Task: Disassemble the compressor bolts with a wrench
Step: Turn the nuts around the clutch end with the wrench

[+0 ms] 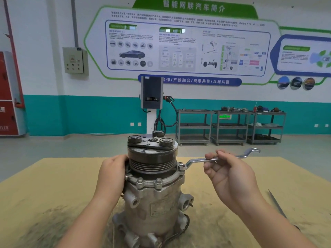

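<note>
A grey metal compressor [154,204] stands upright on the table, its black pulley [152,158] on top. Bolts [158,181] stick up around its flange. My left hand [112,173] grips the compressor's left side just below the pulley. A silver ring wrench [197,160] has its near ring set over a bolt on the right of the flange [181,166], while its handle runs out to the right. My right hand [231,176] pinches that handle near its middle between thumb and fingers.
The table is covered with tan board [53,185], with dark smudges at the front left. A thin metal tool [276,203] lies at the right edge. Grey shelf carts [229,126] and a wall charger [152,93] stand far behind.
</note>
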`<action>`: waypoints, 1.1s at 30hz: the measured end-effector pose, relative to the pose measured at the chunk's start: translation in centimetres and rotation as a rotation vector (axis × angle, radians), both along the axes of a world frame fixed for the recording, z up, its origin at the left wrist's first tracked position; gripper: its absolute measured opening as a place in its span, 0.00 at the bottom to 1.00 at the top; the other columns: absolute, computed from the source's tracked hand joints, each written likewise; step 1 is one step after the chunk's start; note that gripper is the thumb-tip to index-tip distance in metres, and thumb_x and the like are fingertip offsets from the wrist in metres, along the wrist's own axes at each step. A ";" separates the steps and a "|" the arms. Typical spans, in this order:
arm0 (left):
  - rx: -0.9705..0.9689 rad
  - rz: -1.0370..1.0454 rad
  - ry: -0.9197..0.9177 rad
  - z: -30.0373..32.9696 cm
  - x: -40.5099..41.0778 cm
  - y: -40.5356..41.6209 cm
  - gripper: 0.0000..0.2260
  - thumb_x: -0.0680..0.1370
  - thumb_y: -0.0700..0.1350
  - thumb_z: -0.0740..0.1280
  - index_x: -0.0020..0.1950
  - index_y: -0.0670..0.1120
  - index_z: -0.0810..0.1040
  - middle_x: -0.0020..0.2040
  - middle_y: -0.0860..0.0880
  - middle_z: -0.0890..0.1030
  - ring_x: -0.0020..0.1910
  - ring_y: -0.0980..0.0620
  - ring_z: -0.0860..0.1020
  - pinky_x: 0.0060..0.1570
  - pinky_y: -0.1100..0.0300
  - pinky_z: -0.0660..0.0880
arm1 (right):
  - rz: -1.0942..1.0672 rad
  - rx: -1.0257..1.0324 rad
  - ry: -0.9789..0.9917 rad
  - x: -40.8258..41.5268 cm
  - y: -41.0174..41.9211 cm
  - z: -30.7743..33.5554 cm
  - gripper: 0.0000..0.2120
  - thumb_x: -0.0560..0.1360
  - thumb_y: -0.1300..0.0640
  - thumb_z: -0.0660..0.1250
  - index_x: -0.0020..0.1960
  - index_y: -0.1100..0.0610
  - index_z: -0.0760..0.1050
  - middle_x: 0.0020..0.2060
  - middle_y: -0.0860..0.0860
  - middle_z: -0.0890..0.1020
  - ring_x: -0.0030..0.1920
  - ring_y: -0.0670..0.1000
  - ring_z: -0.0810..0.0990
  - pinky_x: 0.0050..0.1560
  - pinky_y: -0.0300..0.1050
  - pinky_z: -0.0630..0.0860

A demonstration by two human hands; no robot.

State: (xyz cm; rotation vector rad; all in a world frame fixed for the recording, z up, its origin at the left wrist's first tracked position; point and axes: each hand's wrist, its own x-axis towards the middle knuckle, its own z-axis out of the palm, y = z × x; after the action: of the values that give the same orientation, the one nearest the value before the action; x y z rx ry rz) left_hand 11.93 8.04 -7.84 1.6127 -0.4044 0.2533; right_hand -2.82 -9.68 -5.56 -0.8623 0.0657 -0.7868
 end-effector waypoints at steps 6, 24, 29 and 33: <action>0.036 0.044 -0.040 -0.1 0.1 -0.1 0.16 0.80 0.37 0.57 0.41 0.28 0.77 0.38 0.35 0.80 0.34 0.50 0.72 0.24 0.67 0.65 | 0.046 0.040 -0.055 0.5 -0.5 -0.8 0.10 0.81 0.66 0.52 0.44 0.59 0.68 0.29 0.57 0.80 0.25 0.53 0.76 0.26 0.40 0.74; -0.011 0.087 0.053 0.0 0.2 -0.2 0.15 0.79 0.39 0.58 0.40 0.28 0.74 0.43 0.29 0.78 0.37 0.45 0.70 0.35 0.52 0.64 | -0.610 -1.020 -0.281 -0.3 4.0 -3.7 0.05 0.80 0.48 0.60 0.52 0.42 0.74 0.43 0.42 0.79 0.40 0.48 0.82 0.40 0.43 0.80; -0.015 0.070 0.040 0.0 0.2 -0.3 0.15 0.79 0.39 0.58 0.41 0.28 0.76 0.39 0.32 0.78 0.36 0.47 0.71 0.34 0.54 0.66 | -0.455 -0.457 -0.240 -1.2 2.8 -0.9 0.07 0.79 0.62 0.57 0.49 0.50 0.69 0.35 0.54 0.82 0.31 0.54 0.81 0.33 0.42 0.77; -0.043 0.058 0.045 0.1 0.0 -0.3 0.15 0.78 0.39 0.59 0.40 0.28 0.75 0.35 0.39 0.76 0.36 0.47 0.70 0.34 0.53 0.65 | -0.216 -0.099 -0.112 -0.7 1.0 -0.6 0.10 0.79 0.70 0.51 0.48 0.58 0.65 0.29 0.57 0.80 0.25 0.54 0.76 0.26 0.41 0.73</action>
State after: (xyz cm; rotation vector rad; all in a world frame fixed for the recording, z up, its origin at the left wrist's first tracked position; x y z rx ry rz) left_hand 11.97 7.78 -7.76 1.5865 -0.3161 0.2671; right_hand -3.52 -8.64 -6.19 -0.9126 0.0215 -1.0464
